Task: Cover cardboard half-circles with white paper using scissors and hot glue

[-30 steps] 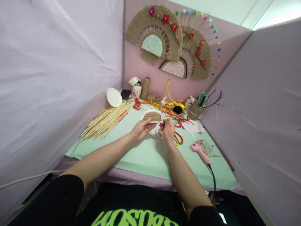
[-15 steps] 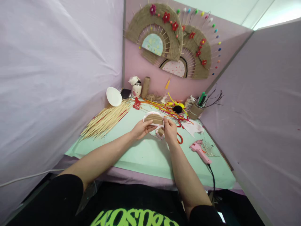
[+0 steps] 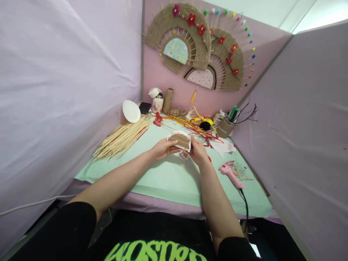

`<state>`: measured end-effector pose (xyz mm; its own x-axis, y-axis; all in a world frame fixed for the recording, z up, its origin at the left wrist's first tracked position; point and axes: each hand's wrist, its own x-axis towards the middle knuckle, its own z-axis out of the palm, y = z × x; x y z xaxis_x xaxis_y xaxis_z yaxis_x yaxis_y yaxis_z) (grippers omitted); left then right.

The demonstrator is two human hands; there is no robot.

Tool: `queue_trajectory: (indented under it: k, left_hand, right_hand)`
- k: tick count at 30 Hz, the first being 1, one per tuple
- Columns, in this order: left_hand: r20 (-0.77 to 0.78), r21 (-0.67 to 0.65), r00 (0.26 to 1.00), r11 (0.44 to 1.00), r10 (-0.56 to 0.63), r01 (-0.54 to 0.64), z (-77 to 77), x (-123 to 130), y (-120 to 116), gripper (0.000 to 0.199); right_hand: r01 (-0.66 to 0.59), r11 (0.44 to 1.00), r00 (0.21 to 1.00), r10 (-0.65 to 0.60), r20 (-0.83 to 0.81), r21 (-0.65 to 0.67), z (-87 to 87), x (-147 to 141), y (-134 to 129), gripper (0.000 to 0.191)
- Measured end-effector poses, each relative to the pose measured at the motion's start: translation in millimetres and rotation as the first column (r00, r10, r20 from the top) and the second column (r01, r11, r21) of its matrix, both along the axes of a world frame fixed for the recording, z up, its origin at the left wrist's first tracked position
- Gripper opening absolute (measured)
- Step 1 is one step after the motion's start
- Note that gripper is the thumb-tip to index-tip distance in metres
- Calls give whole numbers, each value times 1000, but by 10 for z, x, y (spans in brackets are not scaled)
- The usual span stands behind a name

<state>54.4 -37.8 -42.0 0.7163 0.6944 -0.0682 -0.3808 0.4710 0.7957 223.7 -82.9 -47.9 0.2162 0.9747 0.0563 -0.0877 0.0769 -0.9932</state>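
Between my hands is a half-round piece of cardboard [image 3: 179, 140], brown in the middle with a white border folded along its edge. My left hand [image 3: 164, 148] grips its left end, thumb on the brown face and fingers beneath. The fingers of my right hand [image 3: 198, 150] are closed on its right end, and some of them are hidden behind it. Below the held piece, on the table, lies another scrap of white and brown [image 3: 184, 154], partly covered by my right hand. A bit of a red scissors handle [image 3: 209, 158] shows beside my right wrist.
A pink glue gun [image 3: 231, 174] with a black cord lies at the right. Thin wooden sticks [image 3: 122, 139] spread at the left near a white bowl [image 3: 131, 111]. Colourful pipe cleaners [image 3: 195, 127] and a pot of markers [image 3: 226, 127] stand behind. Decorated fans [image 3: 179, 21] hang on the back wall.
The cardboard piece has tilted and dropped slightly to the right. My right hand has shifted lower and to the right along its edge, covering most of the red handle. My left hand barely moves.
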Motion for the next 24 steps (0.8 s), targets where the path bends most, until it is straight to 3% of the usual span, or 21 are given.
queue_trajectory:
  k: [4, 8, 11, 15, 17, 20, 22, 24]
  left_hand:
    - [-1, 18, 1000, 1000, -7, 7, -8, 4, -1, 29]
    - [-20, 31, 1000, 999, 14, -13, -18, 2, 14, 28]
    - [-38, 34, 999, 999, 37, -36, -24, -4, 22, 27]
    - [-58, 48, 997, 998, 51, -48, -31, -20, 41, 29]
    - [-69, 53, 997, 998, 28, -25, -31, -28, 57, 29]
    - [-84, 64, 996, 997, -33, 39, -27, -41, 73, 29]
    - [-100, 78, 993, 994, -63, 71, -23, -51, 75, 30]
    - [-116, 97, 990, 991, -84, 95, -20, -63, 75, 32]
  right_hand:
    - [-61, 998, 998, 60, -31, -16, -14, 28, -16, 45]
    - [39, 996, 986, -51, 157, 80, -34, 47, -11, 42]
    - [134, 958, 898, -225, 377, 252, -17, 33, -21, 38]
    - [115, 892, 743, -369, 559, 436, 8, 11, -42, 31]
    - [127, 921, 803, -314, 507, 369, 4, 21, -43, 36]
    - [47, 992, 973, -72, 218, 116, -13, 52, -35, 48]
    - [-77, 997, 997, 77, 17, -9, -23, 72, -34, 45]
    - [-148, 987, 986, 142, -85, -69, -30, 86, -38, 39]
